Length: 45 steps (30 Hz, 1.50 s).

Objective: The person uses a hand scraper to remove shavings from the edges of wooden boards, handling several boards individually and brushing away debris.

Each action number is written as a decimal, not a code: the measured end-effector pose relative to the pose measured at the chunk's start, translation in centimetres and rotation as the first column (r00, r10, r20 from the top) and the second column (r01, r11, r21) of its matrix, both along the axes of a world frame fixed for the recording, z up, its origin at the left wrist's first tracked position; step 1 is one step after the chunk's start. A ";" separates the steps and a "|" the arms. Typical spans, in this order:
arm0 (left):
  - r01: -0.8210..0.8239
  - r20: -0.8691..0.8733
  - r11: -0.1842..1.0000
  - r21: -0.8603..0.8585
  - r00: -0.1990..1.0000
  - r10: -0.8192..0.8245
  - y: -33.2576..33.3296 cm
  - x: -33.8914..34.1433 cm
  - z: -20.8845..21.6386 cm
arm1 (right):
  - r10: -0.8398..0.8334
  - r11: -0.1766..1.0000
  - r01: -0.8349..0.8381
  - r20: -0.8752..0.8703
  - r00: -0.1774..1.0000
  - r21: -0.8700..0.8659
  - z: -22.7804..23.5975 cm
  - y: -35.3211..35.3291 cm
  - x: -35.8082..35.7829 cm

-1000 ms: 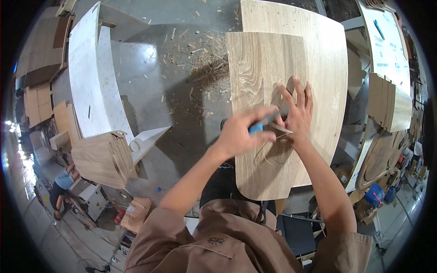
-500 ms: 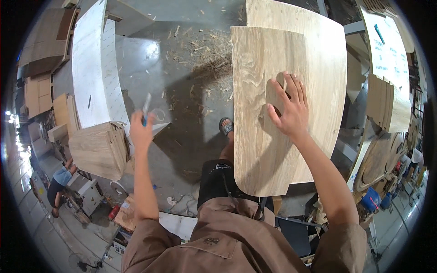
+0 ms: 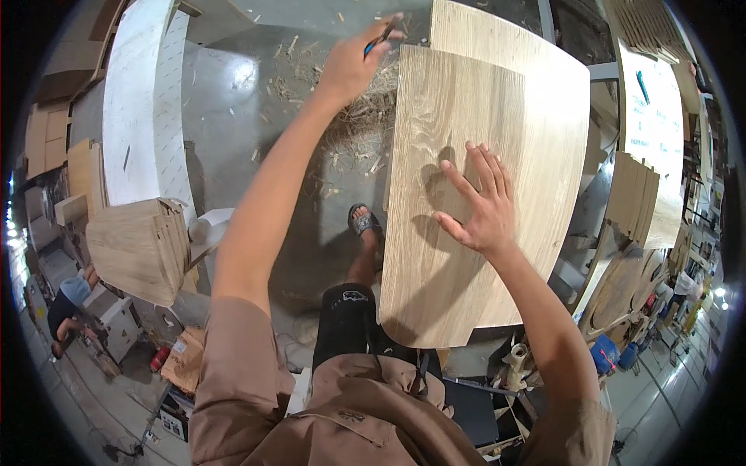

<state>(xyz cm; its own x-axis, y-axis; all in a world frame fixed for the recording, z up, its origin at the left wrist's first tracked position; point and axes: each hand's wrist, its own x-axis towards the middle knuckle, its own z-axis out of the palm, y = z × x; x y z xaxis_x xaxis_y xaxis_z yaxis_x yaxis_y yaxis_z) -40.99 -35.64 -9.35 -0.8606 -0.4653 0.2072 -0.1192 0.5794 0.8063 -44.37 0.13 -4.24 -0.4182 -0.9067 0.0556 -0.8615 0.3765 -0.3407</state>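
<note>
My left hand point(image 3: 347, 71) is raised over the floor near the far left corner of a wood-grain panel. Its fingers are closed around a slim utility knife point(image 3: 376, 42) with a blue part; its tip is partly hidden by the fingers. My right hand point(image 3: 483, 203) rests with spread fingers on the narrower wood-grain panel point(image 3: 435, 272), which has a rounded near corner. That piece lies on a wider wood-grain panel point(image 3: 556, 155) with a curved right edge.
Wood shavings point(image 3: 361, 128) litter the floor. At left, a stack of wood panels point(image 3: 140, 252) stands by a long white board point(image 3: 140, 101). To the right, a teal-handled tool point(image 3: 643, 87) lies on a white sheet point(image 3: 653, 124). Another person point(image 3: 70, 307) is at far left.
My left hand has swung up and to the right with the knife, from beside the white board to the panel's far left corner. My right hand remains on the panel.
</note>
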 end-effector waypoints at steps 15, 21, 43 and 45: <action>0.252 0.105 0.918 -0.307 0.967 -0.230 1.9 7.1 2.7 | 0.031 0.997 -0.021 -0.159 0.987 0.069 -1.5 0.1 0.2; 0.191 0.081 0.859 -0.475 0.982 -0.173 12.3 18.2 -0.6 | 0.051 0.999 -0.049 -0.196 0.979 0.012 -1.6 0.3 0.4; -0.700 0.540 0.016 0.714 0.566 0.623 52.3 35.3 5.6 | -0.145 0.977 0.124 -0.110 0.983 -0.172 -0.8 0.9 2.5; -0.734 0.483 0.152 0.662 0.573 0.662 49.7 36.2 5.3 | -0.180 0.975 0.168 -0.073 0.981 -0.144 -0.6 0.6 3.0</action>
<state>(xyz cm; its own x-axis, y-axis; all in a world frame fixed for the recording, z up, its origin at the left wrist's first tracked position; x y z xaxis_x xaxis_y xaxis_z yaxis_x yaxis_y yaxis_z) -4.82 14.09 -4.01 -0.0757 -0.7926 -0.6050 -0.1998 -0.5824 0.7880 -41.36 0.71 -4.86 -0.5571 -0.8018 0.2161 -0.8150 0.4779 -0.3277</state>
